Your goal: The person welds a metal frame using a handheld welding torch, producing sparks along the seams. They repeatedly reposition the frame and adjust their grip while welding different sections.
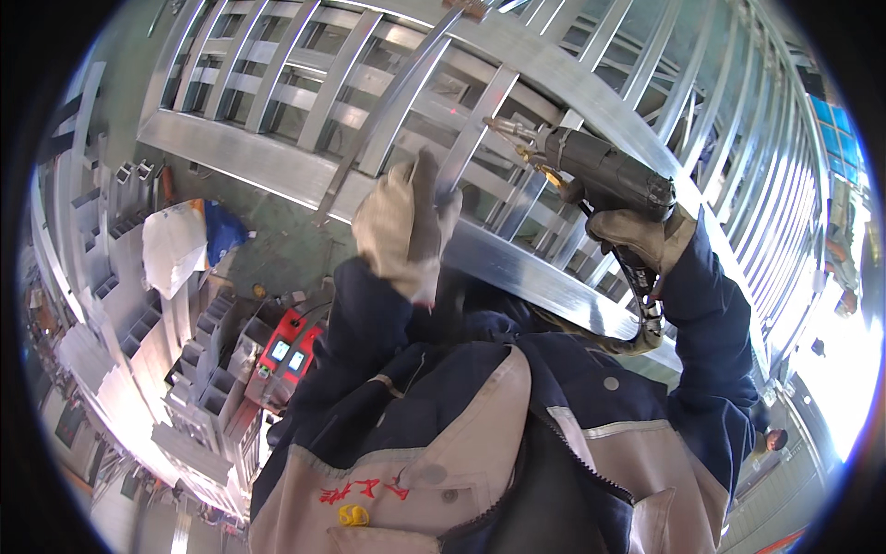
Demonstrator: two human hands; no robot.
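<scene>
My right hand (646,235), in a tan work glove, is closed round a black handheld welding gun (604,171). Its metal nozzle points left over a silver metal frame (249,152) of rails and crossbars. From the gun's grip a dark hose (646,314) hangs toward my body. Small red light spots show on the frame's bars, left of the nozzle. Above the frame's near rail is my left hand (401,222), in a beige glove, slightly blurred. Its fingers look stretched upward with nothing visible in them. A long narrow metal strip (388,106) lies slantwise across the frame beside it.
A red machine (288,355) with two small lit screens stands at the lower left. Near it are stacked hollow metal profiles (217,392) and a white bag (175,245) beside blue material. More barred metal framing (738,175) curves along the right. Bright light glares at far right.
</scene>
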